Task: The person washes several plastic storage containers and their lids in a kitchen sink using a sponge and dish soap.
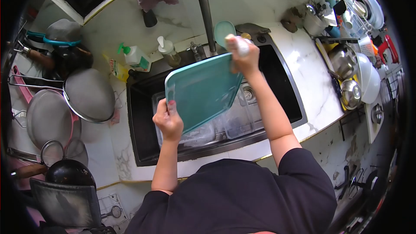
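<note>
A teal rectangular lid or tray [203,93] is tilted above the black sink [141,147]. My left hand [169,120] grips its left edge, thumb on the face. At its upper right corner, my right hand [245,56] is closed around a whitish object [238,45], blurred, perhaps a sponge or brush. Beneath the teal piece, clear plastic containers [236,123] lie in the sink, partly covered by it. The drain [248,93] shows beside my right forearm.
Behind the sink stand a faucet [203,8], a pump bottle [168,52] and a green-capped bottle [136,58]. Strainers [90,95] and pans are at the left. Metal bowls [350,94] and a dish rack of plates [368,8] are at the right.
</note>
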Tool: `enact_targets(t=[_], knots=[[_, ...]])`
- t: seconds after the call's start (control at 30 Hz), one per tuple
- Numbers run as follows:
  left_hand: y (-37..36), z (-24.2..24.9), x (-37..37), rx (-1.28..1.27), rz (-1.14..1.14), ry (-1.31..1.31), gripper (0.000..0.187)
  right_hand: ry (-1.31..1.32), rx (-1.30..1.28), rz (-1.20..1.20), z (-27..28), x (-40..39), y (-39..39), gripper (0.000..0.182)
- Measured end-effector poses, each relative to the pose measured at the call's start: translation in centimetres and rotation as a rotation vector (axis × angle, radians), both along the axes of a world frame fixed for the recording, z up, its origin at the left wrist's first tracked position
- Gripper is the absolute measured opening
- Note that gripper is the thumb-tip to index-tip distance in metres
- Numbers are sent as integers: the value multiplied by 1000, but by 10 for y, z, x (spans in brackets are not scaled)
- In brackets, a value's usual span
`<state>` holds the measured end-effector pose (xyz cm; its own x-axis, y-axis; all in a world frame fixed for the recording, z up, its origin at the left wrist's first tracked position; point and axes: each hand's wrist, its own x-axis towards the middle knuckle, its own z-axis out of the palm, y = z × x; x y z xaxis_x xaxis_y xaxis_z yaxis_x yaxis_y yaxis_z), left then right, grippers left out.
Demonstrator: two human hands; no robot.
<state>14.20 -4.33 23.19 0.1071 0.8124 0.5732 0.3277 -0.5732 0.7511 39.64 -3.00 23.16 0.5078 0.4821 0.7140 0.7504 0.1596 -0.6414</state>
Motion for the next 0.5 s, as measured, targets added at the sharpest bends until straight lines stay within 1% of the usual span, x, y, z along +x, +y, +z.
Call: enact_targets(t=[0.03, 0.1, 0.13, 0.17, 0.23, 0.27, 0.3, 0.37, 0.4, 0.47, 0.5], knots=[[0, -1, -5, 5, 5, -4, 19, 24, 0, -28, -9, 14, 1, 37], [0, -6, -12, -38, -33, -22, 20, 9, 12, -44, -22, 31, 4, 39], [-1, -8, -6, -24, -43, -79, 23, -4, 20, -63, -28, 37, 6, 42], [0, -12, -4, -29, -44, -77, 23, -3, 15, -65, -29, 38, 6, 42], [1, -18, -1, -70, -35, -128, 24, 201, -2, -100, -31, 37, 9, 47], [1, -18, 1, -75, -41, -124, 24, 291, 45, -139, -33, 37, 12, 50], [-1, -18, 4, -76, -42, -151, 25, 295, 41, -145, -36, 38, 14, 50], [-5, -21, 5, -81, -41, -172, 27, 675, -7, -221, -43, 40, 17, 53], [-6, -24, 6, -84, -26, -185, 27, 842, -21, -163, -55, 46, 16, 56], [-5, -27, 5, -87, -8, -197, 28, 870, -33, -153, -90, 40, 19, 57], [-2, -28, 6, -107, 9, -301, 29, 894, -44, -144, -109, 35, 18, 58]])
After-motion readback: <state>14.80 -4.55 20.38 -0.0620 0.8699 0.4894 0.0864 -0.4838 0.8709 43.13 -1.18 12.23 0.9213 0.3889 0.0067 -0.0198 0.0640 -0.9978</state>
